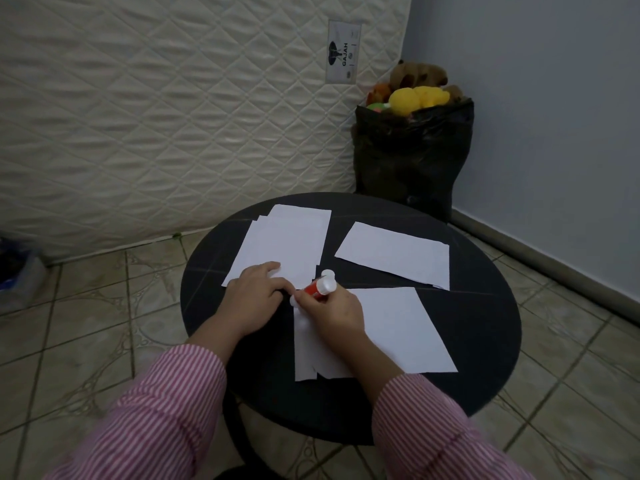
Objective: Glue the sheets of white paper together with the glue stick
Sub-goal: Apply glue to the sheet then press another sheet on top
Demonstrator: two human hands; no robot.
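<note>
On a round black table (pixel 478 358) lie white paper sheets: a small stack (pixel 287 244) at the far left, a single sheet (pixel 394 252) at the far right, and a near sheet (pixel 398 330) in front. My right hand (pixel 332 317) grips a red glue stick (pixel 317 289) with a white end, its tip pressed at the near sheet's top left corner. My left hand (pixel 256 292) rests with its fingers flat on the near edge of the left stack, touching my right hand.
A quilted mattress (pixel 173 116) leans against the wall behind the table. A black bag (pixel 412 157) full of soft toys stands in the corner at the back right. Tiled floor surrounds the table; a blue object (pixel 14 268) lies at the far left.
</note>
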